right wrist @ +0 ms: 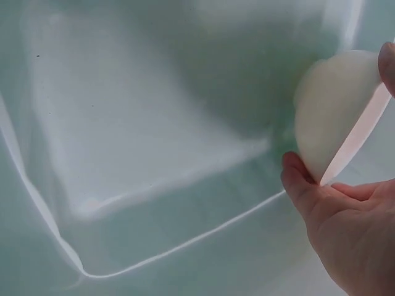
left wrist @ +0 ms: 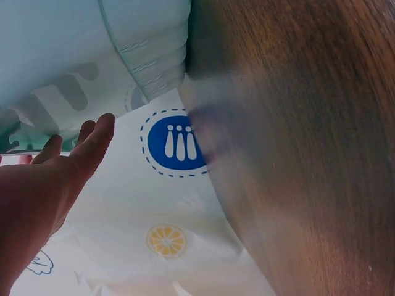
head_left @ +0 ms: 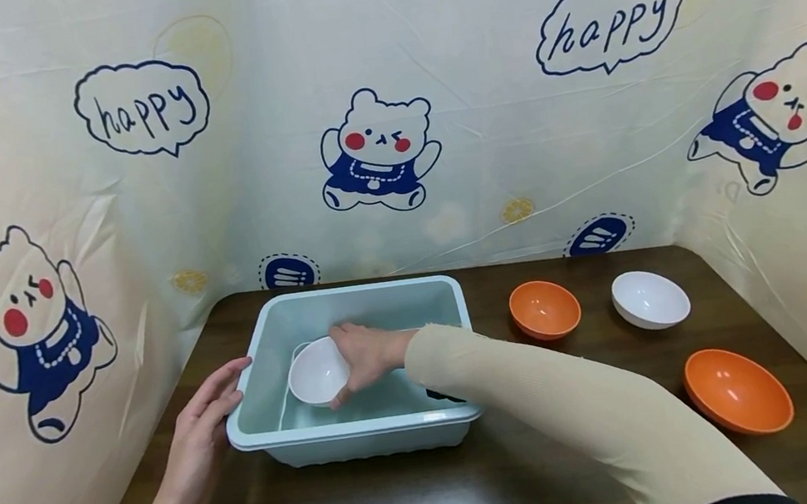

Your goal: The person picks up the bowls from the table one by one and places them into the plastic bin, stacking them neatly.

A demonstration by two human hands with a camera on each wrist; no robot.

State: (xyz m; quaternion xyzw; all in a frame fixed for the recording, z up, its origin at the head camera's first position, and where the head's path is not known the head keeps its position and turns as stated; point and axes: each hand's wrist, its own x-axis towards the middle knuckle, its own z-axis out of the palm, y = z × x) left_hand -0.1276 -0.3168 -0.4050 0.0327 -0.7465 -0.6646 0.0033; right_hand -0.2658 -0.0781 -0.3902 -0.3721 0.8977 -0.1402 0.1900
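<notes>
My right hand (head_left: 367, 356) is inside a pale blue-green plastic basin (head_left: 364, 426), gripping a small white bowl (head_left: 316, 372) by its rim. The right wrist view has the bowl (right wrist: 333, 114) tilted on its side, fingers (right wrist: 299, 182) at its lower edge and another fingertip at its upper edge. At the basin's left rim, my left hand (head_left: 199, 433) holds on. Seen in the left wrist view, several fingers of the left hand (left wrist: 46, 179) lie along the basin's outer wall under the lip. The right sleeve crosses the basin's right edge.
Right of the basin on the dark wooden table (head_left: 449, 498) are a small orange bowl (head_left: 545, 310), a white bowl (head_left: 651, 300) and a larger orange bowl (head_left: 738, 391). A printed cloth (head_left: 251, 178) hangs behind and at both sides of the table.
</notes>
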